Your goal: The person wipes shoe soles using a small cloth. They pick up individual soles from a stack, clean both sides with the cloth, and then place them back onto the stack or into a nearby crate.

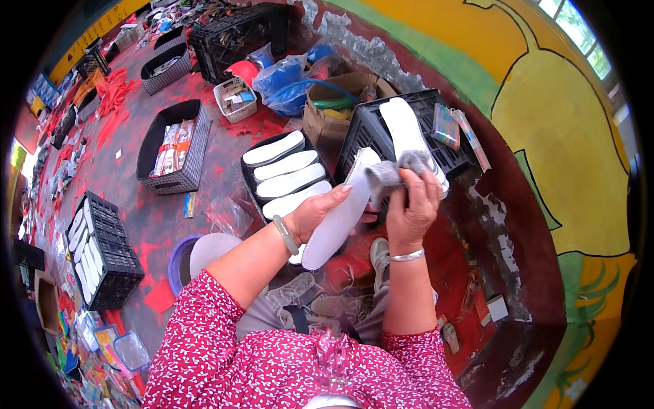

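My left hand (317, 213) is closed around a long white shoe sole (334, 228), which is tilted up with its broad flat face showing. My right hand (414, 204) pinches a bunched grey cloth (383, 174) against the sole's upper end. What my right fingers cover there is hidden. Just beyond my right hand, another white sole (404, 126) lies on an upturned black plastic crate (368, 129). Close past my left hand, a dark bin holds a row of white soles (289, 164).
A grey woven basket (201, 146) with packets stands ahead left. At far left a black crate (119, 262) holds more white soles. A cardboard box (323, 123) and blue plastic bags (283, 78) lie ahead. The painted wall (572, 150) bounds the right side.
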Motion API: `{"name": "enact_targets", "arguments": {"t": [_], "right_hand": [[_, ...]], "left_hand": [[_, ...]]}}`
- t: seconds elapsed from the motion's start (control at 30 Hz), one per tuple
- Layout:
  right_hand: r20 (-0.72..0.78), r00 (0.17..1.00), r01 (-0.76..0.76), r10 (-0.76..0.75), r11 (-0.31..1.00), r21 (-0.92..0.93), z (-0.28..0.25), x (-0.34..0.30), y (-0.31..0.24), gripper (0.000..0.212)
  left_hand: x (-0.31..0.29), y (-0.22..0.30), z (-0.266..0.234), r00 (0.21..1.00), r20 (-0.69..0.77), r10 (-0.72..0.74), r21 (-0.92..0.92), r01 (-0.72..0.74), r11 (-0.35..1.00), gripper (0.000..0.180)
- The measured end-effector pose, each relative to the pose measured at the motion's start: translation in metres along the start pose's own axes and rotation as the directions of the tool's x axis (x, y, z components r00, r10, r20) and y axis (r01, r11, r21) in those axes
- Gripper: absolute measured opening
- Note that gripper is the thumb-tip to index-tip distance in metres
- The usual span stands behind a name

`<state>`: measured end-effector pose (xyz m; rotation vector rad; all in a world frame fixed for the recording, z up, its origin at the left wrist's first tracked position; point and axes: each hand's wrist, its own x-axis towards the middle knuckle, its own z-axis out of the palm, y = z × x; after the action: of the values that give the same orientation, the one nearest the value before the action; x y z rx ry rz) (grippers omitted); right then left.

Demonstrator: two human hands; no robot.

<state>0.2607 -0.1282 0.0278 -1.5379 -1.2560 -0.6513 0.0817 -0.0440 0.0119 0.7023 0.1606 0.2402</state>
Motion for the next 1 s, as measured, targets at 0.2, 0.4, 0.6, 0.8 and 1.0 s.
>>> {"name": "enact_targets", "arguments": {"t": [0.2,0.4,0.6,0.8,1.0], "right_hand": [[0.228,0.972,0.035,-0.046,0.998,0.052,0.018,-0.006,-0.038,0.032],[0.321,0.941,0.066,-0.107,0.989,0.135,0.024,-0.018,-0.056,0.031],[0.492,0.864,-0.030,-0.104,0.966,0.255,0.025,-0.025,-0.072,0.030],[0.623,0.757,-0.100,-0.195,0.909,0.405,0.011,-0.019,-0.089,0.023],[0.688,0.681,-0.108,-0.250,0.895,0.433,0.010,-0.043,-0.096,0.022]], "left_hand": [[-0.003,-0.004,0.000,0.982,-0.190,0.011,0.189,0.026,0.982,0.054],[0.012,0.002,-0.008,0.963,-0.238,0.128,-0.111,-0.158,0.981,0.054],[0.017,0.002,-0.028,0.917,-0.383,0.110,-0.228,-0.209,0.951,0.057],[0.013,0.015,-0.048,0.925,-0.314,0.212,-0.417,-0.335,0.845,0.056],[0.006,0.037,-0.028,0.790,-0.470,0.394,-0.371,-0.582,0.723,0.044]]}}
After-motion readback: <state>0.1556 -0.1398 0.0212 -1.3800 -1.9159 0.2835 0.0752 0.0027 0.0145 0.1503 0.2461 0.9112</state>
